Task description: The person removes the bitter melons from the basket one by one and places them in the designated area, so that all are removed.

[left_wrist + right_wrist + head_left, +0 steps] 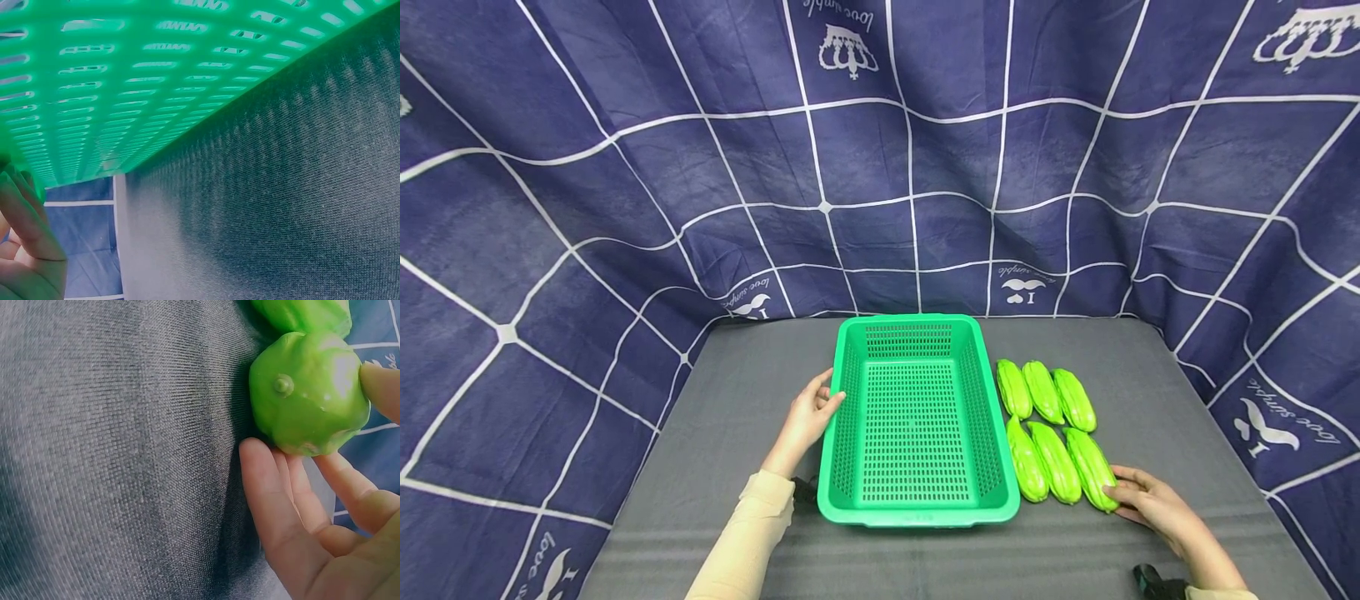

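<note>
A rectangular green plastic basket (pixel 826 467) with slotted walls stands on the grey surface, with nothing inside it. My left hand (pixel 808 414) holds its left rim, thumb over the edge and fingers against the outer wall. In the left wrist view, that hand (pixel 28 231) meets the slotted wall (pixel 144 81) at the far left. To the right of the basket lie several bright green, ridged bitter melons in two rows. My right hand (pixel 1153 502) grips the near-right bitter melon (pixel 1092 471). The right wrist view shows thumb and fingers on opposite sides of its rounded end (pixel 306 394).
The other bitter melons (pixel 1040 392) lie close together beside the basket's right wall. A blue curtain (pixel 955 158) with white lines encloses the grey table surface (pixel 760 358) at the back and both sides.
</note>
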The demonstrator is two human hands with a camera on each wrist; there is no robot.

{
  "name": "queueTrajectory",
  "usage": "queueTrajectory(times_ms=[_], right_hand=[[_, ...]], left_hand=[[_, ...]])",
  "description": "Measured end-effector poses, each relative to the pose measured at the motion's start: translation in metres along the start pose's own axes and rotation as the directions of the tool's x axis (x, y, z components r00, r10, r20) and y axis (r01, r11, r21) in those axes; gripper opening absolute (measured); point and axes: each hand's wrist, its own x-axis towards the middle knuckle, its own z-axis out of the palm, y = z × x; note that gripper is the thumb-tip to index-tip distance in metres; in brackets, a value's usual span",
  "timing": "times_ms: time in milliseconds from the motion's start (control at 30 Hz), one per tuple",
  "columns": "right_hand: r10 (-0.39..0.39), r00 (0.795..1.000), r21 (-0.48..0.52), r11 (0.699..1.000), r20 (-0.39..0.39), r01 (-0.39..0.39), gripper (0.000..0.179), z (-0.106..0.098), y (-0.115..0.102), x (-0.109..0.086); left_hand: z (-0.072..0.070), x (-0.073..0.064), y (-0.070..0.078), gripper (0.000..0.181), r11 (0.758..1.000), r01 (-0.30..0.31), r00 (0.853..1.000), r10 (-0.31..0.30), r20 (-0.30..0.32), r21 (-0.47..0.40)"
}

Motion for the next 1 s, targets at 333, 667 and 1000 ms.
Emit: queueTrajectory(times_ms=[333, 667, 1000], right_hand=[[-0.01, 1.0, 0.003, 1.0, -0.021, 0.01, 0.071, 0.0, 0.0, -0.001], [-0.114, 0.985, 0.037, 0.992, -0.126, 0.12, 0.077, -0.014, 0.021, 0.015], [-0.242, 0.937, 0.039, 0.965, -0.253, 0.26, 0.066, -0.024, 0.011, 0.036]], left_hand=[[-0.002, 0.0, 0.0, 0.057, 1.0, -0.008, 1.0, 0.008, 0.001, 0.007], [-0.003, 0.001, 0.002, 0.058, 1.0, -0.015, 1.0, 0.015, 0.002, 0.013], [-0.003, 0.0, 0.004, 0.057, 0.999, 0.011, 1.0, -0.012, 0.011, 0.035]])
